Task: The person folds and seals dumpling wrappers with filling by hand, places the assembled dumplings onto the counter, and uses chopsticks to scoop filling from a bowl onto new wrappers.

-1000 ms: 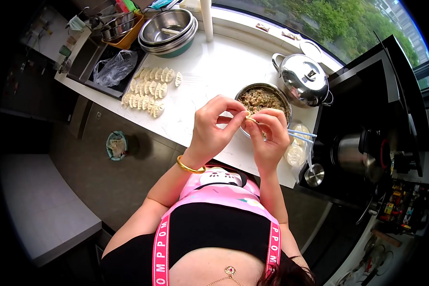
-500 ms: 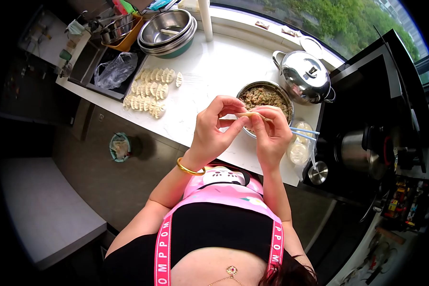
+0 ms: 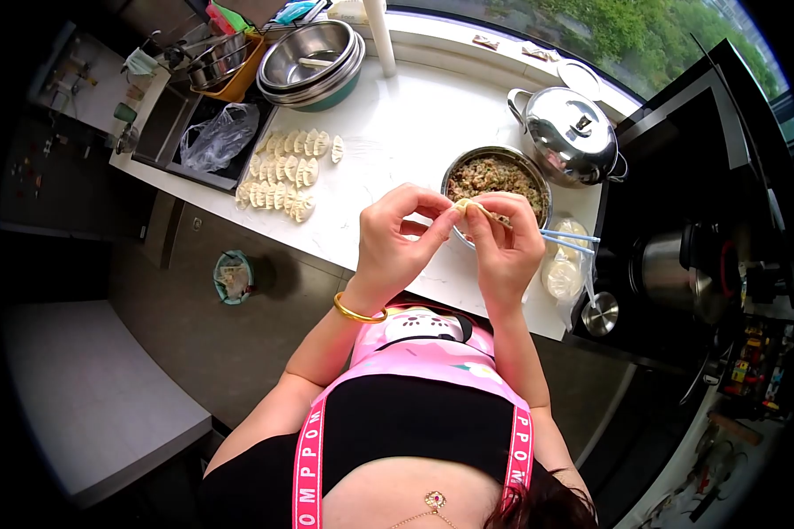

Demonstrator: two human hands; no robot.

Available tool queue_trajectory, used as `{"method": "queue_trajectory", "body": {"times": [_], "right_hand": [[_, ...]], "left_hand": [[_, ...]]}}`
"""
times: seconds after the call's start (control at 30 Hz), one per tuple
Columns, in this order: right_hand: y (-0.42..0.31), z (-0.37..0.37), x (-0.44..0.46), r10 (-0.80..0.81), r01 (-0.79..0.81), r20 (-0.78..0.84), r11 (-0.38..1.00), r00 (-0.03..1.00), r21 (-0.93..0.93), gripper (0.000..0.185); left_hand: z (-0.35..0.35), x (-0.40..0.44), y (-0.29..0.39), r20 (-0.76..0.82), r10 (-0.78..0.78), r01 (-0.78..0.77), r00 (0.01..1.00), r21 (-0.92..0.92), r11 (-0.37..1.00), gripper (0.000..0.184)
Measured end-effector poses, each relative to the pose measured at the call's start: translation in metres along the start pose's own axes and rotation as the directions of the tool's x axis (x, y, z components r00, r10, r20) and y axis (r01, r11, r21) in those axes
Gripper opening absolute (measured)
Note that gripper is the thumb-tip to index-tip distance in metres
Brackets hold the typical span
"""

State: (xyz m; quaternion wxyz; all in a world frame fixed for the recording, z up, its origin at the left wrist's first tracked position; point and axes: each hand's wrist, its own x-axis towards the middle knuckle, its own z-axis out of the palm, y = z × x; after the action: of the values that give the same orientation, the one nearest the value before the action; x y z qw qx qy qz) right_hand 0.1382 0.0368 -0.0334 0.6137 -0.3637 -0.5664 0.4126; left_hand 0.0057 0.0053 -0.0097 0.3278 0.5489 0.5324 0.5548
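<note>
My left hand (image 3: 403, 236) and my right hand (image 3: 506, 247) meet in front of the near edge of a steel bowl of filling (image 3: 496, 176). Between their thumbs and fingertips both pinch one pale dumpling (image 3: 464, 206), mostly covered by the fingers. Blue chopsticks (image 3: 573, 240) stick out to the right of the bowl. Beside it lies a plastic bag with round pale wrappers (image 3: 565, 269). Several folded dumplings (image 3: 282, 169) sit in rows on the white counter (image 3: 397, 123), toward the left.
Behind the bowl stands a lidded steel pot (image 3: 571, 132). Stacked basins (image 3: 309, 66) are at the back left, near a sink (image 3: 172, 123) with a plastic bag (image 3: 220, 137). A black stove with another pot (image 3: 666, 264) is on the right. A bin (image 3: 234, 277) stands on the floor.
The dumpling's visible edge between my fingertips looks shorter and more bunched than half a second ago. Both hands keep their pinch. The whole view has shifted slightly, with the counter items appearing further right.
</note>
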Motion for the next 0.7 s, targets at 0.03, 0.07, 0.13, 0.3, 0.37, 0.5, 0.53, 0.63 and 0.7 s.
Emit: {"method": "queue_trajectory", "body": {"times": [0.03, 0.07, 0.13, 0.3, 0.37, 0.5, 0.53, 0.63, 0.7], "right_hand": [[-0.0011, 0.0006, -0.0008, 0.018, -0.018, -0.012, 1.000, 1.000, 0.003, 0.011], [-0.0018, 0.0009, -0.0016, 0.036, -0.036, -0.023, 0.999, 0.999, 0.006, 0.011], [-0.0012, 0.0003, -0.0025, 0.036, -0.036, -0.023, 0.999, 0.999, -0.001, 0.011], [-0.0023, 0.0005, -0.0050, 0.021, -0.022, -0.020, 0.999, 1.000, -0.035, 0.011], [-0.0035, 0.0022, -0.0062, 0.016, -0.017, -0.023, 0.999, 1.000, -0.037, 0.011], [-0.0063, 0.0009, -0.0041, -0.003, 0.003, -0.001, 1.000, 1.000, -0.025, 0.011], [-0.0072, 0.0010, -0.0038, -0.018, 0.018, 0.010, 1.000, 1.000, -0.024, 0.010], [-0.0074, 0.0005, -0.0038, -0.049, 0.050, 0.031, 0.998, 0.998, -0.035, 0.010], [-0.0074, 0.0004, -0.0042, -0.065, 0.067, 0.039, 0.997, 0.997, -0.049, 0.010]], "left_hand": [[0.0012, 0.0002, -0.0002, 0.001, 0.000, 0.000, 1.000, 0.000, 1.000, 0.010], [0.0022, 0.0005, -0.0008, -0.025, 0.005, -0.006, 1.000, -0.015, 1.000, 0.010], [0.0025, 0.0012, -0.0015, -0.051, 0.010, -0.012, 0.999, -0.030, 0.999, 0.010], [-0.0009, 0.0016, -0.0021, 0.025, 0.031, -0.031, 0.999, 0.013, 0.999, 0.010], [-0.0002, 0.0007, -0.0013, 0.013, 0.023, -0.023, 1.000, -0.006, 1.000, 0.009], [0.0008, 0.0012, 0.0069, 0.018, -0.044, 0.046, 0.999, -0.123, 0.991, 0.005], [0.0002, 0.0016, 0.0056, 0.015, -0.043, 0.044, 0.999, -0.123, 0.991, 0.005], [-0.0022, 0.0034, 0.0011, 0.024, 0.071, -0.072, 0.997, 0.006, 0.997, 0.005], [-0.0028, 0.0047, 0.0003, 0.050, 0.160, -0.165, 0.986, 0.105, 0.981, 0.005]]}}
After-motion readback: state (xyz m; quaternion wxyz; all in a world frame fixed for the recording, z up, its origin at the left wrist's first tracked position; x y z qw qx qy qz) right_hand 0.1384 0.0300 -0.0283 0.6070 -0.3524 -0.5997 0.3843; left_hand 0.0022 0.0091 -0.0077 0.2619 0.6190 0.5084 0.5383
